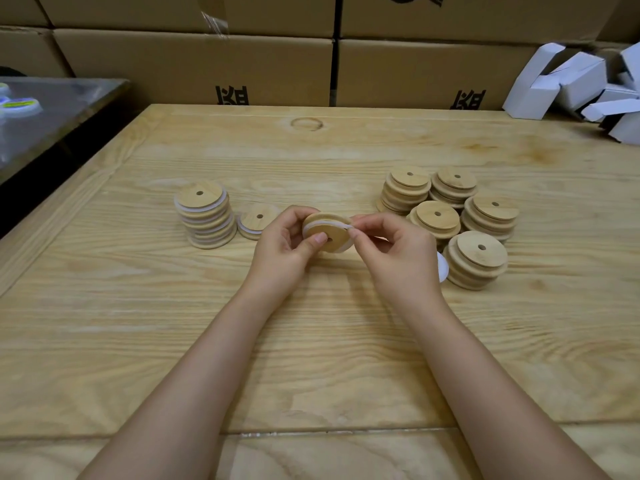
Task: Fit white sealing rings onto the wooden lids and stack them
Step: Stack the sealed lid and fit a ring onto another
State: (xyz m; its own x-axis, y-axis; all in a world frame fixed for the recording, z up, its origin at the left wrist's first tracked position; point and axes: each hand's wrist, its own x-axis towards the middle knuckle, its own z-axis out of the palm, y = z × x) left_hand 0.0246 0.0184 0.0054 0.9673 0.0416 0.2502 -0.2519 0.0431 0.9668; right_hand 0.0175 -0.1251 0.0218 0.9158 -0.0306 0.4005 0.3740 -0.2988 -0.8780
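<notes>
- Left grip (pixel 285 239) curls round the lid (pixel 334 239), thumb pressed on its face; right grip (pixel 391 242) pinches the ring (pixel 332 225) at the lid's right edge.
- The ring looks only partly seated, so the fitting step is in hand.
- Next, the pinch probably has to work the ring round the rim until it sits flush.
- Left of the lid, on the bench (pixel 311 341), stands the ringed stack (pixel 206 216); to its right stand the bare stacks (pixel 478 258).
</notes>
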